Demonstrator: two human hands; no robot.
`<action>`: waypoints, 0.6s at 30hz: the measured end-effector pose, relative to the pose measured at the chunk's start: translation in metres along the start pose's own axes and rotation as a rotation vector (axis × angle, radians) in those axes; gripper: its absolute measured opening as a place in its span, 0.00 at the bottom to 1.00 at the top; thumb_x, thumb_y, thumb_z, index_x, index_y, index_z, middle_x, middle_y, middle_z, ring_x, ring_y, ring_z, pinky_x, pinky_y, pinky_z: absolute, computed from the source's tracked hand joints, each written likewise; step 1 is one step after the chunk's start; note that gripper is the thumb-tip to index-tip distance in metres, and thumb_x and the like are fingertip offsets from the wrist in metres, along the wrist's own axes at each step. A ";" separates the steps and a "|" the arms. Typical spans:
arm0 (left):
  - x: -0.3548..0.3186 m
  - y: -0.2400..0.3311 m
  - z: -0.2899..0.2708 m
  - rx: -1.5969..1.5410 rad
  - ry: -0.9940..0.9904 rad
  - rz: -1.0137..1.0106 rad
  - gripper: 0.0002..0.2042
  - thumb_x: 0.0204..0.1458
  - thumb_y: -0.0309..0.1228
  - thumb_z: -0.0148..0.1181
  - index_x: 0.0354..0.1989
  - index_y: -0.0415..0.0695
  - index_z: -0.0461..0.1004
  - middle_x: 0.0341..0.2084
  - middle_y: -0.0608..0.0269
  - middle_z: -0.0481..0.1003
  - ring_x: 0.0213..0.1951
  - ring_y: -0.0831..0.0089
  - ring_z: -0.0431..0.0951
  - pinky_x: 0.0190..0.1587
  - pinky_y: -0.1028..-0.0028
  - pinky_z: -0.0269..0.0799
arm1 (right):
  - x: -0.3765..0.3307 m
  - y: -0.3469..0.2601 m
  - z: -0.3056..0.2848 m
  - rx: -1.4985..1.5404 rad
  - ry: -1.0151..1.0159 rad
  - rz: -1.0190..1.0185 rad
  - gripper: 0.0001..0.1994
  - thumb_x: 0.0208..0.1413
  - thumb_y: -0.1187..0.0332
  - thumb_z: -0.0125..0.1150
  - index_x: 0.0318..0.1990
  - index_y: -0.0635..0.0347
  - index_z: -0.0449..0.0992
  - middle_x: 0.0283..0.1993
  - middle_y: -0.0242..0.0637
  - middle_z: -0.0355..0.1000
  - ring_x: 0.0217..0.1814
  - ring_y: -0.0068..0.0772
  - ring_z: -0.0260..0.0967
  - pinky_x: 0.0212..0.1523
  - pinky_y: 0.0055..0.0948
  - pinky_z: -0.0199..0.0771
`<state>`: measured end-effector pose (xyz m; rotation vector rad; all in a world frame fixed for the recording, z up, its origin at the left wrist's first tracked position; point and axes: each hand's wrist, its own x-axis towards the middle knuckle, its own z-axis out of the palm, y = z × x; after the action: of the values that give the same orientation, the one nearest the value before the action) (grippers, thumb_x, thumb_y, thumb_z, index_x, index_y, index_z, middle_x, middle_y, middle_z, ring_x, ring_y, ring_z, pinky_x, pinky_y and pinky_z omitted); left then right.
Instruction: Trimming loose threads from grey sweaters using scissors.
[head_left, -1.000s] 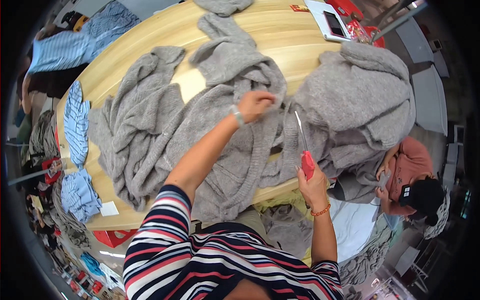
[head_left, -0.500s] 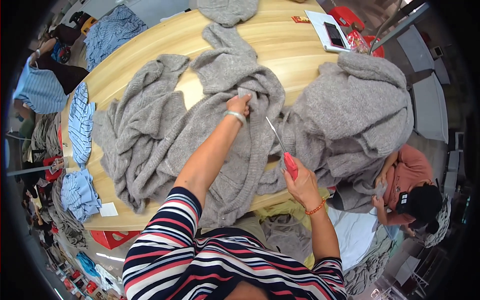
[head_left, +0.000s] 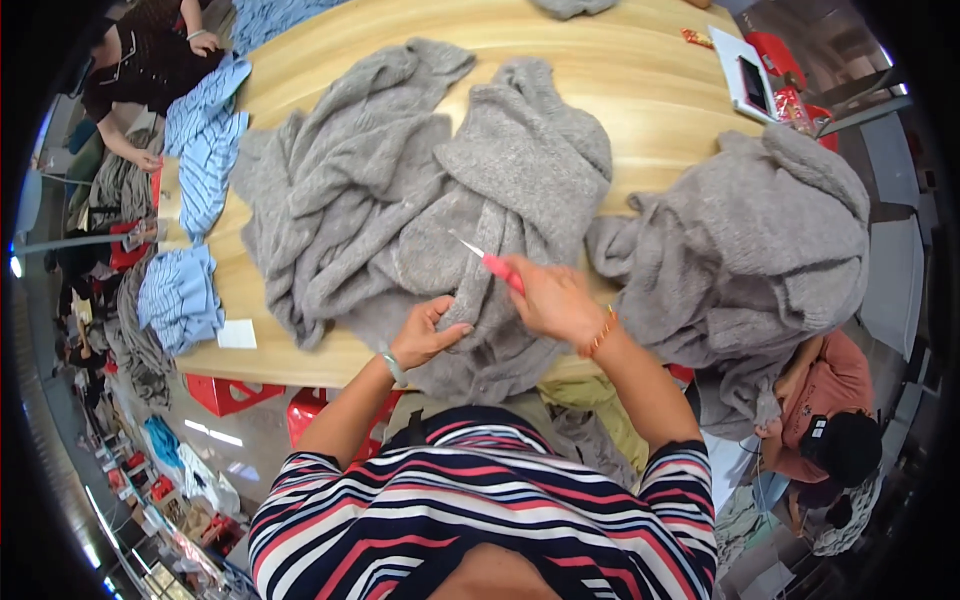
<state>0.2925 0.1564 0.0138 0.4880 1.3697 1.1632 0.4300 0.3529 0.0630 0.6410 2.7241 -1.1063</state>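
A grey knit garment [head_left: 530, 150] lies bunched on the table in front of me, its ribbed band running towards my body. Near the band's lower end, my left hand [head_left: 425, 337] is closed on the knit between thumb and fingers. My right hand [head_left: 562, 308] is wrapped round a red-handled tool [head_left: 500, 270] with a slim, pointed metal end. That point is over the garment, up and left of my right hand; whether it touches the knit I cannot tell. Another grey knit piece [head_left: 350, 170] lies against the garment on the left, their folds overlapping.
A large grey knit heap [head_left: 750, 230] covers the table's right side. Blue striped garments [head_left: 185, 290] lie at the left edge beside a white paper [head_left: 237, 334]. A phone [head_left: 752, 85] rests at the far right. One co-worker [head_left: 150, 70] stands far left, another [head_left: 835, 400] is at right.
My left hand has drawn back towards my body and now holds the band lower down. The right hand has moved up and left with the tool. The garment's far end has come nearer.
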 end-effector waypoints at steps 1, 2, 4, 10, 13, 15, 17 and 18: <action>-0.003 -0.015 -0.002 -0.012 0.002 -0.020 0.12 0.50 0.23 0.62 0.43 0.38 0.73 0.34 0.72 0.74 0.37 0.84 0.70 0.41 0.82 0.66 | 0.010 0.007 0.006 -0.049 -0.059 0.115 0.16 0.56 0.62 0.50 0.50 0.57 0.67 0.31 0.52 0.74 0.35 0.56 0.73 0.37 0.50 0.71; -0.003 -0.030 -0.005 0.009 -0.012 -0.031 0.13 0.50 0.23 0.62 0.44 0.38 0.73 0.36 0.71 0.75 0.38 0.84 0.70 0.42 0.82 0.66 | 0.023 0.014 0.007 -0.099 -0.119 0.228 0.15 0.57 0.61 0.47 0.49 0.57 0.68 0.32 0.53 0.74 0.36 0.57 0.73 0.38 0.50 0.71; 0.002 -0.040 -0.007 0.113 -0.084 -0.033 0.14 0.52 0.24 0.59 0.47 0.36 0.72 0.39 0.69 0.75 0.41 0.83 0.71 0.47 0.80 0.66 | 0.030 0.066 0.011 -0.121 0.104 0.469 0.15 0.58 0.59 0.46 0.47 0.57 0.68 0.34 0.54 0.74 0.38 0.59 0.72 0.39 0.51 0.71; 0.035 -0.046 -0.014 0.183 -0.229 0.059 0.14 0.50 0.29 0.60 0.44 0.37 0.72 0.35 0.58 0.77 0.37 0.74 0.74 0.42 0.74 0.68 | -0.034 0.094 -0.005 -0.104 0.467 0.641 0.24 0.54 0.59 0.54 0.58 0.55 0.63 0.42 0.59 0.73 0.45 0.61 0.70 0.46 0.48 0.70; 0.052 -0.023 -0.001 0.610 -0.295 0.047 0.20 0.45 0.38 0.63 0.44 0.37 0.71 0.32 0.45 0.74 0.34 0.65 0.76 0.40 0.69 0.69 | -0.079 0.077 0.007 0.038 0.351 0.595 0.24 0.53 0.61 0.56 0.57 0.56 0.64 0.41 0.60 0.72 0.44 0.62 0.69 0.46 0.49 0.69; 0.063 -0.019 0.007 0.567 -0.209 0.171 0.20 0.46 0.38 0.64 0.45 0.37 0.71 0.29 0.64 0.75 0.33 0.79 0.72 0.39 0.75 0.68 | -0.101 0.047 0.010 -0.045 0.369 0.631 0.23 0.52 0.61 0.57 0.57 0.54 0.65 0.39 0.59 0.73 0.43 0.62 0.70 0.45 0.50 0.69; 0.101 -0.049 0.015 0.428 -0.161 0.358 0.21 0.47 0.38 0.65 0.45 0.37 0.71 0.31 0.66 0.76 0.34 0.79 0.72 0.40 0.77 0.68 | -0.117 0.016 0.007 -0.042 0.342 0.681 0.23 0.53 0.62 0.56 0.57 0.55 0.64 0.40 0.58 0.72 0.44 0.62 0.69 0.44 0.49 0.69; 0.115 -0.046 0.025 0.269 -0.115 0.283 0.21 0.48 0.37 0.64 0.47 0.37 0.71 0.32 0.67 0.76 0.35 0.80 0.72 0.40 0.78 0.68 | -0.123 0.003 0.008 -0.033 0.303 0.723 0.24 0.53 0.62 0.56 0.58 0.55 0.64 0.40 0.58 0.72 0.45 0.61 0.69 0.44 0.48 0.70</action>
<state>0.3086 0.2432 -0.0767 0.9521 1.3940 1.1598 0.5419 0.3079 0.0892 1.7187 2.3464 -0.8164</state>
